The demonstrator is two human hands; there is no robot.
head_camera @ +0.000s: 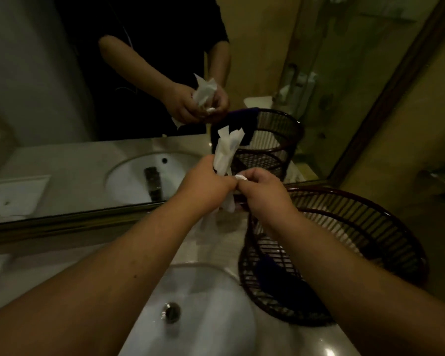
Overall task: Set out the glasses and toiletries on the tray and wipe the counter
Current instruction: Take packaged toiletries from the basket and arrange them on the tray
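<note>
Both of my hands are raised over the back of the counter, close to the mirror. My left hand (206,182) grips a bunch of white toiletry packets (225,152) that stick up above its fingers. My right hand (262,187) touches the left one and pinches the lower part of the same bunch, with a small white piece (241,178) at its fingertips. A dark wicker basket (370,227) stands just right of my hands, and a dark blue cloth (275,281) lies inside it. No glasses or tray can be made out in the dim light.
A white oval sink (206,317) with a metal drain (170,312) lies below my forearms in a pale stone counter (62,255). The mirror (88,98) behind the counter reflects my hands, the sink and the basket. A wall is on the right.
</note>
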